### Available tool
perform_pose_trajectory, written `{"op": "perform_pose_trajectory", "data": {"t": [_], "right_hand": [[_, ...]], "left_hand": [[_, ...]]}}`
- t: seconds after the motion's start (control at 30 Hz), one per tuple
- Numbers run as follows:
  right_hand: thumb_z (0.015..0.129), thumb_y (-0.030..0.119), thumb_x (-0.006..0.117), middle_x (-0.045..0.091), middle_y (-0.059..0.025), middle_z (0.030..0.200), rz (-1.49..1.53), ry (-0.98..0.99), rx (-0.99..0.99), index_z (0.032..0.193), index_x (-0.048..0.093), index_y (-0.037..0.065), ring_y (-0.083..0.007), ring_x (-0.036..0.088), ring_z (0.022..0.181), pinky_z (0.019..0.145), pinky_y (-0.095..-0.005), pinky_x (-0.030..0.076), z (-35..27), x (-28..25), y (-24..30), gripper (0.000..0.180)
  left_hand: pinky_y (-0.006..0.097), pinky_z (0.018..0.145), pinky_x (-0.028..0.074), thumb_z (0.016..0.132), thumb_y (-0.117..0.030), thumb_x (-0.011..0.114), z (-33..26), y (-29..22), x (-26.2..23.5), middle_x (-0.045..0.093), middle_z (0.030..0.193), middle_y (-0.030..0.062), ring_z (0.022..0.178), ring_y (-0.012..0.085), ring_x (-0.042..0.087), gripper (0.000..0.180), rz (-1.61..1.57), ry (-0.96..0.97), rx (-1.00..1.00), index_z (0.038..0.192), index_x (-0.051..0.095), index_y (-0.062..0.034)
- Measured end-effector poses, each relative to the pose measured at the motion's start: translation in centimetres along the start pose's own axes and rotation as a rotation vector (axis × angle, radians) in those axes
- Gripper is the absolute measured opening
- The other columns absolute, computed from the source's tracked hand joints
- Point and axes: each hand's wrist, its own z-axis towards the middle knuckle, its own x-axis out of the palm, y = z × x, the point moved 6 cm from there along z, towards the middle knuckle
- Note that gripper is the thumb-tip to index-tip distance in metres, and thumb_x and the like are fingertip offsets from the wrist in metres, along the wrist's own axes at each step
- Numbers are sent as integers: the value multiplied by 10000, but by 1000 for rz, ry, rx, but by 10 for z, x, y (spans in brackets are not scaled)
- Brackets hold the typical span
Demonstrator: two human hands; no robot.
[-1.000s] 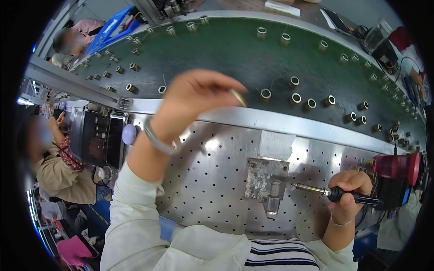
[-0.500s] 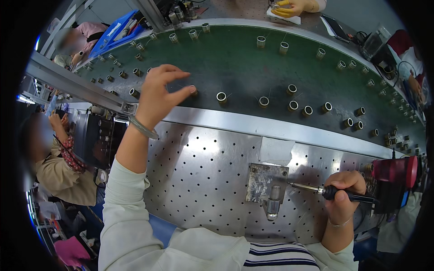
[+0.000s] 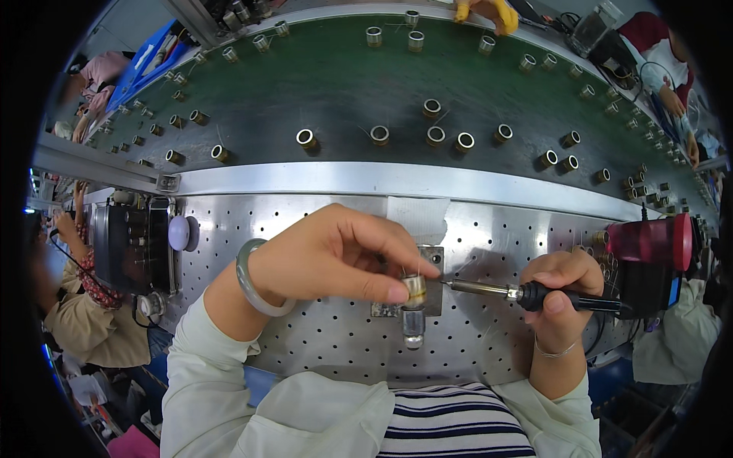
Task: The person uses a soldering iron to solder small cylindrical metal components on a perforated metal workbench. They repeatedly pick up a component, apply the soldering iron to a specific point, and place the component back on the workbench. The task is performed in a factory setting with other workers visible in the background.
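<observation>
Head view: your left hand [image 3: 340,256] has the brass-and-silver metal sleeve [image 3: 414,288] pinched between thumb and forefinger, at the top of the upright post [image 3: 413,324]; you cannot tell how far down it sits. That hand hides part of the fixture's base plate [image 3: 432,302]. Your right hand [image 3: 563,294] is wrapped around the soldering iron [image 3: 588,301], its tip just right of the sleeve. Beneath lies the perforated metal desk [image 3: 321,355], with a white strip [image 3: 417,215] behind the fixture and a lilac rounded object [image 3: 179,233] far left. A metal rail [image 3: 321,181] stands between your desk and the green conveyor belt [image 3: 336,84]; across it is a co-worker's yellow-gloved hand [image 3: 496,14].

You have one iron, one post and one sleeve in hand. Ahead on the belt, five sleeves [image 3: 465,142] form a loose group, with three more just right; four stand near the far edge. Others are too small to count.

The blue tray [image 3: 126,88] at upper left holds tool-like items. Contents of the red translucent container [image 3: 653,243] on your right are unclear.
</observation>
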Motion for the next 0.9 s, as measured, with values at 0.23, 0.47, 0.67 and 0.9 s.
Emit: {"op": "perform_pose_trajectory", "data": {"t": [0.23, 0.47, 0.67, 0.9], "right_hand": [[694, 12, 745, 605, -112, 681, 98, 14, 61, 828, 600, -40, -157, 574, 517, 501, -239, 460, -4, 5, -2, 203], [671, -9, 751, 624, -124, 703, 58, 70, 58, 848, 617, -53, -165, 575, 527, 492, -242, 445, -5, 7, -7, 227], [669, -35, 732, 617, -135, 694, 31, 134, 4, 873, 612, -64, -166, 557, 510, 478, -245, 428, -3, 8, -7, 239], [661, -57, 730, 606, -140, 682, 86, 136, -1, 883, 606, -66, -173, 554, 520, 485, -250, 424, -1, 11, -5, 255]], "left_hand": [[234, 729, 485, 740, 55, 682, 1, 6, -3, 603, 1018, 162, 881, 173, 593, 288, 28, -11, 34, 1027, 652, 67], [285, 780, 509, 676, 100, 710, 6, 3, 1, 597, 969, 184, 847, 216, 607, 244, -89, -100, 119, 913, 672, 57], [288, 753, 500, 647, 101, 728, 5, -1, -2, 599, 939, 189, 818, 227, 610, 184, 26, -60, 194, 804, 691, 13], [286, 740, 504, 629, 99, 741, 2, -3, -1, 599, 931, 201, 818, 237, 615, 168, 27, -65, 229, 752, 695, -6]]}}
